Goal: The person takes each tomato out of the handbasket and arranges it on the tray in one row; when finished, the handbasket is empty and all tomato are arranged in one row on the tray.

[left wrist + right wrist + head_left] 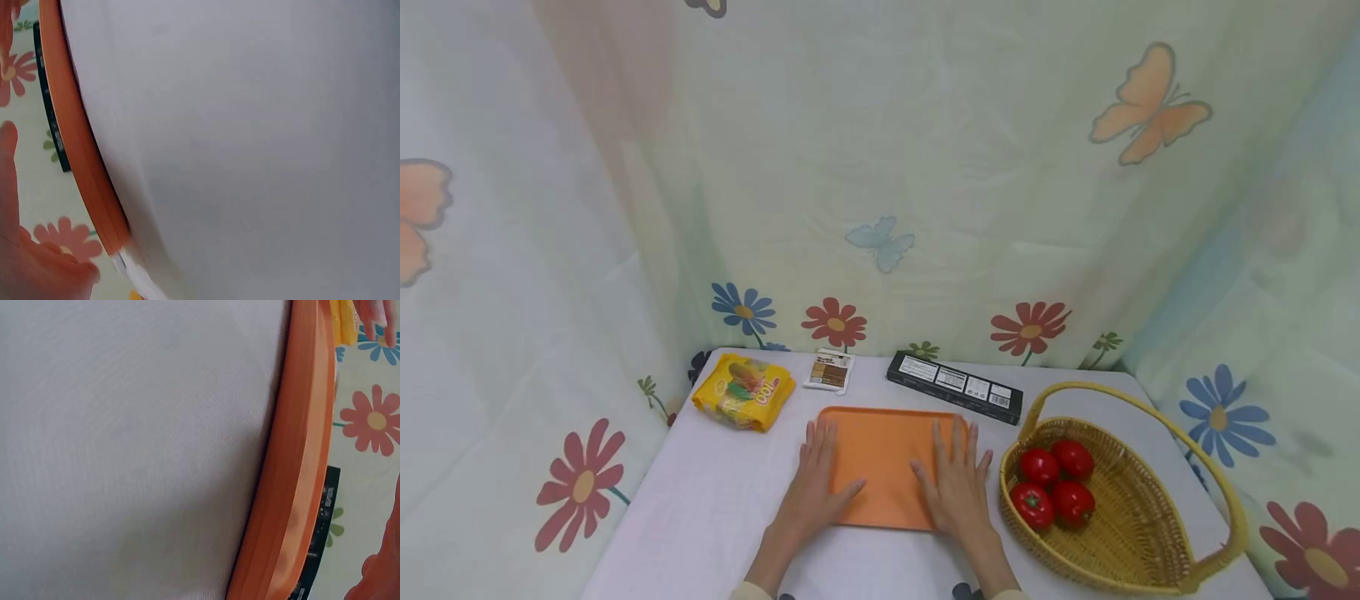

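An orange rectangular tray (883,467) lies on the white-covered table in the head view, with nothing on its surface. My left hand (815,487) is at its left edge and my right hand (958,492) at its right edge. The fingers of both hands point forward and are spread and straight, the thumbs angled inward over the tray. Neither hand holds anything. Whether the palms touch the tray cannot be told. Each wrist view shows the tray's near side, with part of a hand beyond it.
A wicker basket (1138,492) with several red tomato-like pieces (1073,504) stands at the right, its tall handle arching up. Behind the tray lie a yellow snack package (745,392), a small white-and-brown packet (830,371) and a long black box (955,387). Flowered curtains surround the table.
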`<state>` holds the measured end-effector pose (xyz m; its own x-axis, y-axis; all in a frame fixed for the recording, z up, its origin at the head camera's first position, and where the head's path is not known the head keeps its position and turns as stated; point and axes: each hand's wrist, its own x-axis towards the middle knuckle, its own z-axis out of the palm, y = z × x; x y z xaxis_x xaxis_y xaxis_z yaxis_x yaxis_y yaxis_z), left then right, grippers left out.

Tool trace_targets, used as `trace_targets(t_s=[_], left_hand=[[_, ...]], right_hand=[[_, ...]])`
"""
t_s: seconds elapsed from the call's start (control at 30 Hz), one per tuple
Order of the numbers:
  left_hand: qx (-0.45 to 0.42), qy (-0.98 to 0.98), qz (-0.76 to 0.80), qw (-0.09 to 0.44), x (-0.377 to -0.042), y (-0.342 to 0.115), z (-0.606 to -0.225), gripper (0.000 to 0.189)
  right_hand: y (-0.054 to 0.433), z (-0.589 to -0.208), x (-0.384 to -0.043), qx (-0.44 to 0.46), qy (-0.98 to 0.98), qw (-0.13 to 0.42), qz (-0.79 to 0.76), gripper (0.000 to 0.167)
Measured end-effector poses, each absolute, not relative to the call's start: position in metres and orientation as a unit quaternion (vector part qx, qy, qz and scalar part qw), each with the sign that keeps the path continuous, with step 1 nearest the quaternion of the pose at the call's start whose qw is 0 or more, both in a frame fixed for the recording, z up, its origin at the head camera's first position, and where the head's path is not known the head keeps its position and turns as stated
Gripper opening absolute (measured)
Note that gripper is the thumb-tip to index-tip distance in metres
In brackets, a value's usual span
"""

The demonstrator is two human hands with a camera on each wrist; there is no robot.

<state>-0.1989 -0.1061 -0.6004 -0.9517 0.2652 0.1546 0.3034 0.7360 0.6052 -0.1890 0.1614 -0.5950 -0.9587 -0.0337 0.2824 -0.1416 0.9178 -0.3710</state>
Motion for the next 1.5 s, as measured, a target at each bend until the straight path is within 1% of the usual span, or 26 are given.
trace_targets(t_s=[0.07, 0.2, 0.3, 0.37, 0.6, 0.7, 0.8, 0.9, 1.0, 1.07, 1.3, 1.4, 1.5], left_hand=[[-0.139, -0.93, -0.341, 0.011, -0.199, -0.118, -0.601, 0.111], [-0.112, -0.923, -0.361, -0.065, -0.198, -0.137, -0.603, 0.117], [-0.113, -0.915, -0.37, -0.116, -0.198, -0.145, -0.605, 0.121], [-0.123, -0.911, -0.372, -0.13, -0.199, -0.149, -0.606, 0.124], [-0.151, -0.91, -0.359, -0.145, -0.201, -0.156, -0.607, 0.142], [-0.147, -0.907, -0.365, -0.151, -0.202, -0.158, -0.607, 0.145], [-0.134, -0.905, -0.372, -0.159, -0.202, -0.158, -0.608, 0.146], [-0.126, -0.902, -0.378, -0.164, -0.203, -0.157, -0.609, 0.146], [-0.121, -0.899, -0.385, -0.169, -0.204, -0.157, -0.609, 0.146], [-0.117, -0.899, -0.386, -0.172, -0.205, -0.156, -0.609, 0.146], [-0.117, -0.897, -0.388, -0.176, -0.202, -0.156, -0.608, 0.146], [-0.116, -0.899, -0.384, -0.176, -0.201, -0.158, -0.608, 0.146], [-0.119, -0.899, -0.384, -0.174, -0.202, -0.159, -0.608, 0.146]], right_hand=[[0.162, -0.593, -0.188, 0.044, -0.968, 0.137, 0.205, 0.079], [0.165, -0.589, -0.185, 0.052, -0.966, 0.147, 0.205, 0.076], [0.168, -0.587, -0.182, 0.054, -0.965, 0.156, 0.203, 0.075], [0.169, -0.586, -0.18, 0.053, -0.965, 0.156, 0.204, 0.075], [0.169, -0.578, -0.176, 0.054, -0.966, 0.139, 0.213, 0.075], [0.17, -0.573, -0.175, 0.063, -0.962, 0.132, 0.23, 0.076], [0.174, -0.565, -0.171, 0.09, -0.947, 0.128, 0.282, 0.077], [0.182, -0.552, -0.165, 0.131, -0.92, 0.148, 0.337, 0.075], [0.192, -0.534, -0.158, 0.168, -0.896, 0.193, 0.362, 0.071], [0.201, -0.518, -0.152, 0.178, -0.887, 0.214, 0.368, 0.067], [0.246, -0.464, -0.126, 0.178, -0.879, 0.232, 0.377, 0.071], [0.27, -0.45, -0.124, 0.187, -0.876, 0.208, 0.392, 0.066], [0.296, -0.447, -0.128, 0.176, -0.876, 0.148, 0.423, 0.055]])
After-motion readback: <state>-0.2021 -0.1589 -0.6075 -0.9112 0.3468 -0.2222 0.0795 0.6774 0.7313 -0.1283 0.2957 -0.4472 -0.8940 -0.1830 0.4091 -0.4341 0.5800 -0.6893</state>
